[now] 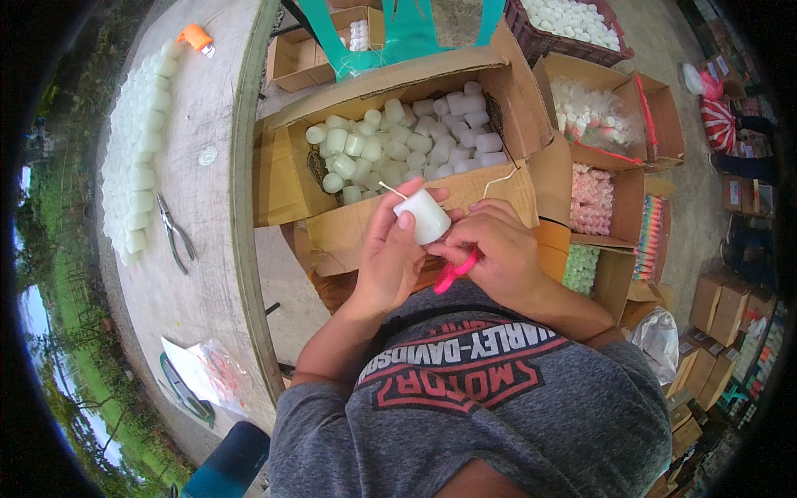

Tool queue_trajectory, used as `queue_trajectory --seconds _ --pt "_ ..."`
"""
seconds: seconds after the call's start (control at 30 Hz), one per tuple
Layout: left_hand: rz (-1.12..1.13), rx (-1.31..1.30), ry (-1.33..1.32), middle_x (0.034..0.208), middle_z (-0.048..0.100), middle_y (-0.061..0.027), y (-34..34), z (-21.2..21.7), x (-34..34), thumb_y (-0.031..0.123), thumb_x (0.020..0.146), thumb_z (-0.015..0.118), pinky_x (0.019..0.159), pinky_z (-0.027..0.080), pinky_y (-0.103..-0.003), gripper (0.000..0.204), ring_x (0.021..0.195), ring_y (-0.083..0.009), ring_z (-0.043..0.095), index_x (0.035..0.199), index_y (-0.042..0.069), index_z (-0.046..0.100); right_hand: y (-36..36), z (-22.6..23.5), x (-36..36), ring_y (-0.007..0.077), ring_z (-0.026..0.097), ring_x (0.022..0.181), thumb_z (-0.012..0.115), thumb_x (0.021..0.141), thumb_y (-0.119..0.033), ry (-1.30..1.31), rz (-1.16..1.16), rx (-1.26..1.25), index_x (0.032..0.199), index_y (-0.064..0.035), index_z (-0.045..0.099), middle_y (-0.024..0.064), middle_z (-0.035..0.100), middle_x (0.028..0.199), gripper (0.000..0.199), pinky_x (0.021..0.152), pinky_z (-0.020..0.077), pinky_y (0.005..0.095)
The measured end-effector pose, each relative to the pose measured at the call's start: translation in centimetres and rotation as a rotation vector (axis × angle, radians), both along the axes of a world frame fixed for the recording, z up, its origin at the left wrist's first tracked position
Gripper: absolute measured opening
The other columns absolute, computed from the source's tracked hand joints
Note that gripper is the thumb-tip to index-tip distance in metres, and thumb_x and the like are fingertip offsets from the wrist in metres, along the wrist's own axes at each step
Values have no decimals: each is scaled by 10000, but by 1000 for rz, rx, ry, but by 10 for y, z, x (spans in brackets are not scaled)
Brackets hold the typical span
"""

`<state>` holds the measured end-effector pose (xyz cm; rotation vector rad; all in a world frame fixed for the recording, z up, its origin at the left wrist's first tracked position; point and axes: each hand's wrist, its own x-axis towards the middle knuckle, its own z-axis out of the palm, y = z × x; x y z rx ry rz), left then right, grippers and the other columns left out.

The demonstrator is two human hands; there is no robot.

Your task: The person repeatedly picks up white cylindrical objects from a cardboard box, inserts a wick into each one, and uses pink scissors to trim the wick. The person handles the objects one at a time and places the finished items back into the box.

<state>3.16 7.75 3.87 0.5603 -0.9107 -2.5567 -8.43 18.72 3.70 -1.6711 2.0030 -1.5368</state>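
Over the box, my left hand (392, 257) grips a short white candle (425, 217) between thumb and fingers, tilted, its wick sticking out at the upper left. My right hand (496, 256) is closed beside the candle's lower end, with its fingertips close to or touching it. From that hand hangs a bright pink looped handle (457, 272), which looks like that of small scissors; any blades are hidden. A thin white string (500, 181) curves up just above the right fingers. Under my hands an open cardboard box (290, 178) holds many loose white candles (394, 133).
On the left, a worn table (203, 249) carries rows of white candles (145, 141), pliers (173, 233), an orange-handled tool (196, 36) and a plastic bag (220, 378). A green chair (390, 41) stands beyond the box. Cartons of coloured pieces (591, 199) line the right.
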Motion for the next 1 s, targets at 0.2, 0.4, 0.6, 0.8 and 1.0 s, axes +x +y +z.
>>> queue_trajectory --seconds 0.2,0.4,0.6,0.8,1.0 --pt "59 -71 -234 1016 523 -71 -9 -2 2 410 1002 306 597 450 -260 419 760 -148 548 1244 81 399 1 7 -6 254 589 808 740 683 -106 49 8 12 917 -80 647 51 615 897 253 703 461 354" --pt "-51 -268 -307 875 529 -30 -11 -2 7 410 1009 268 499 349 -200 410 601 -67 441 1109 73 479 -4 7 -8 268 591 841 668 675 -62 185 154 -36 940 -64 646 92 598 966 266 733 480 365" --pt "-59 -399 -368 839 543 -33 -6 5 7 392 1007 274 520 360 -212 418 655 -70 470 1047 55 517 -6 6 -7 294 599 873 640 671 -53 196 191 -56 936 -44 631 117 588 964 265 775 501 387" --pt "-136 -495 -384 874 553 -47 -7 8 7 356 1019 255 674 425 -233 407 765 -97 518 1053 38 508 -2 7 -9 294 601 860 666 702 -79 232 215 -55 945 -55 636 126 584 962 246 729 510 369" --pt "-183 -665 -368 949 533 -61 -8 9 9 313 1029 248 804 426 -259 379 873 -114 511 1082 24 488 2 9 -6 291 604 846 683 711 -93 197 217 -5 946 -60 645 129 583 949 240 705 510 359"
